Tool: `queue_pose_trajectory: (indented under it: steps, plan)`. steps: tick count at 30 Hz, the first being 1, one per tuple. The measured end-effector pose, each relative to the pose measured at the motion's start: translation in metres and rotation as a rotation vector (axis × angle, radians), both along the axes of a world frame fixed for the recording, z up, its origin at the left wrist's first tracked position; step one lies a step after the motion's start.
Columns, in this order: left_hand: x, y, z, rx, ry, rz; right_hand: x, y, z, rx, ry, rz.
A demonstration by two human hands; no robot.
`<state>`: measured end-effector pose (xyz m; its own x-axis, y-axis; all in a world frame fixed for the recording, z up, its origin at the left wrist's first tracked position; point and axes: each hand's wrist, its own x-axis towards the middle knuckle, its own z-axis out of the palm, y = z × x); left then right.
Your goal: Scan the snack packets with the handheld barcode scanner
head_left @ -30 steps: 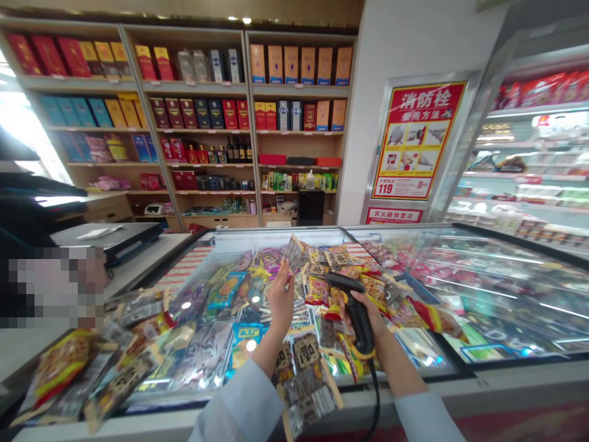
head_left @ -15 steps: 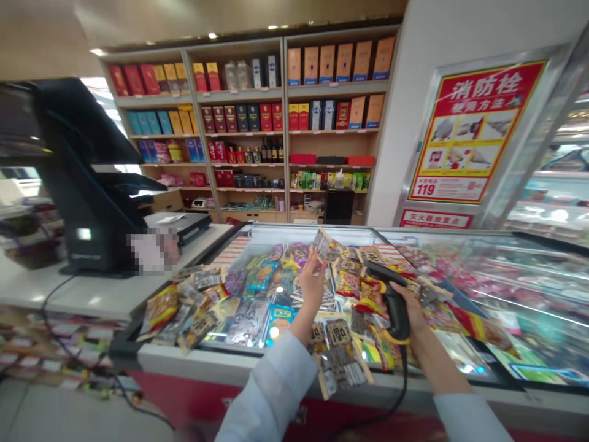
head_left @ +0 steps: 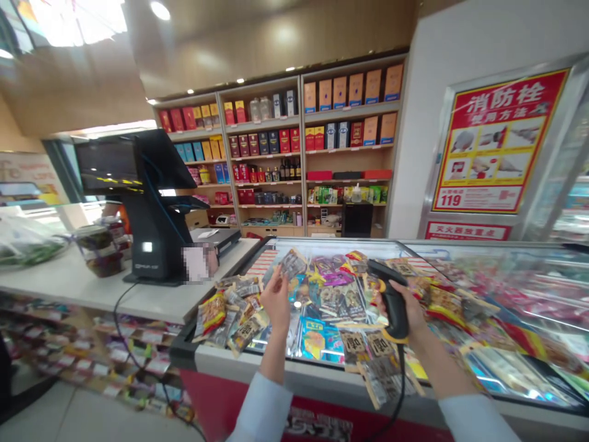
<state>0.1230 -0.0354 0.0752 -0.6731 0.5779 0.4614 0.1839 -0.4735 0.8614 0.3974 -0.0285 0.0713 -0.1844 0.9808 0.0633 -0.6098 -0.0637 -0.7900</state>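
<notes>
Pinched in my left hand (head_left: 276, 301) is a small clear-and-grey snack packet (head_left: 292, 263), raised over the glass top of the chest freezer (head_left: 221, 363). My right hand (head_left: 411, 316) is wrapped round the grip of a black handheld barcode scanner (head_left: 394, 301), whose head points left and whose cord hangs down the freezer's front. Left of my left hand lies a pile of snack packets (head_left: 246, 331), some with yellow and red wrappers. More grey packets (head_left: 381, 368) rest at the front edge below the scanner, and others (head_left: 444, 306) are spread to its right.
A black checkout terminal (head_left: 159, 233) stands on the white counter (head_left: 156, 301) at the left, its cable trailing to the floor. Behind the freezer, shelves (head_left: 299, 123) hold boxed bottles. A red and yellow sign (head_left: 501, 144) hangs on the right wall.
My left hand has moved left with the packet, towards the left pile. The scanner stays in my right hand. The view has tilted up and turned left.
</notes>
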Motion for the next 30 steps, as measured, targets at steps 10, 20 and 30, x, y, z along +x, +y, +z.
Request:
queue_pose_trajectory:
  steps: [10,20,30]
  plan:
    - [-0.111,-0.032,-0.015,-0.083,0.151,0.421,-0.129,0.008,-0.003,-0.012,0.023,0.214]
    - [-0.158,-0.016,-0.055,-0.269,0.585,0.494,-0.219,0.013,-0.042,-0.094,0.005,0.266]
    - [-0.147,-0.013,-0.082,-0.514,0.950,0.753,-0.244,0.019,-0.081,-0.140,-0.011,0.350]
